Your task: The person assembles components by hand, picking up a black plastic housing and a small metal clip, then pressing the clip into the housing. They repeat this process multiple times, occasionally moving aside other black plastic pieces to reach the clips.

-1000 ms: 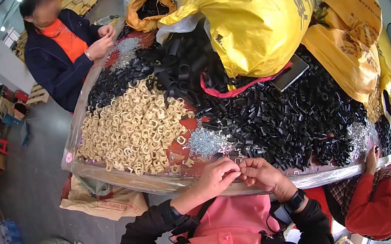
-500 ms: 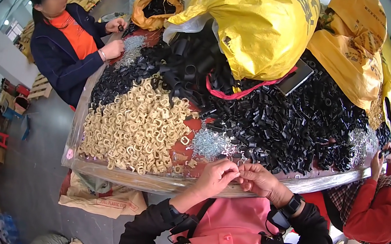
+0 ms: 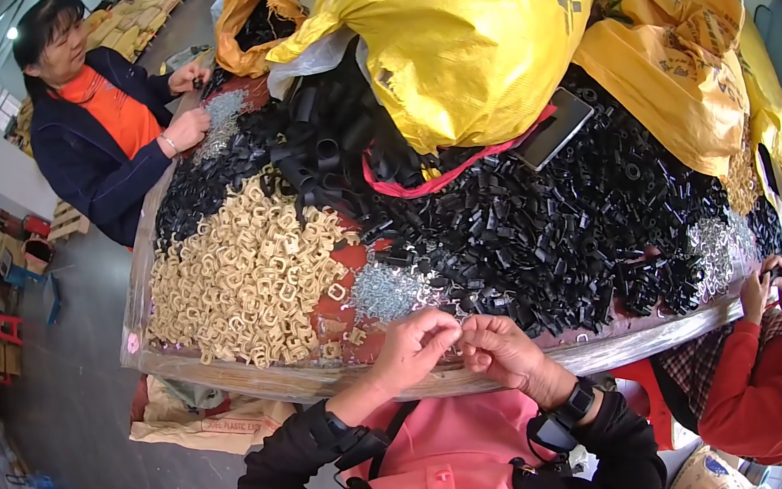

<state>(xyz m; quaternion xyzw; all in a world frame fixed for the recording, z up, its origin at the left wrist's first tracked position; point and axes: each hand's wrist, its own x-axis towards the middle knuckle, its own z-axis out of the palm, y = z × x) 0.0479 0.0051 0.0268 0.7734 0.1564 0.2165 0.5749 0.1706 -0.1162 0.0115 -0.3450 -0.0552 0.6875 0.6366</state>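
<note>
My left hand (image 3: 416,349) and my right hand (image 3: 508,355) meet fingertip to fingertip above the table's near edge. Each is closed in a pinch. Whatever sits between the fingers is too small to make out. Just beyond them lies a heap of small silvery metal pieces (image 3: 386,291). To its left is a large pile of beige plastic loop-shaped parts (image 3: 240,273). Small black plastic parts (image 3: 563,245) cover much of the table beyond and to the right of my hands.
The table's wrapped edge (image 3: 289,386) runs below my wrists. A big yellow sack (image 3: 452,41) stands at the back, with a phone (image 3: 557,130) beside it. One person (image 3: 100,125) works at the left, another in a red sleeve (image 3: 761,391) at the right, both handling small parts.
The view has swung, so the table's far side appears shifted left. My fingertips, pressed together before, now show a slight gap, with the left hand drawn a little leftward.
</note>
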